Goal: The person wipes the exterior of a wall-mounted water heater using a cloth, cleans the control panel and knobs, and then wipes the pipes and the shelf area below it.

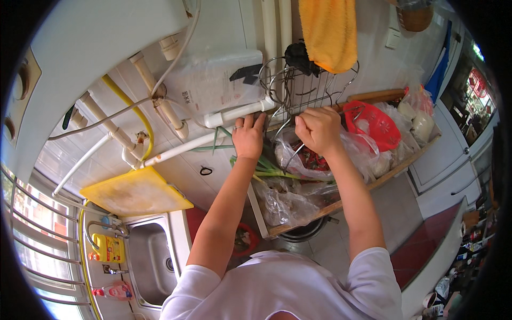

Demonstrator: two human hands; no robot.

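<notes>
My right hand (320, 130) is closed in a fist around a bent rod of a metal wire rack (308, 90), which stands against the wall. My left hand (248, 138), with a ring on one finger, reaches to the rack's left end, just below a white pipe (236, 114). Something dark shows at its fingertips; its grip is hidden. Under the hands is a wood-edged shelf (320, 212) with green onions (276, 174), clear plastic bags (286, 206) and dried red peppers (314, 158). A red plastic basket (374, 126) lies right of my right hand.
An orange towel (330, 34) and a black bag (300, 58) hang at the rack's top. To the left are a yellow cutting board (136, 192), a steel sink (150, 256) and a yellow jug (109, 248). A dark pot (306, 232) is below the shelf.
</notes>
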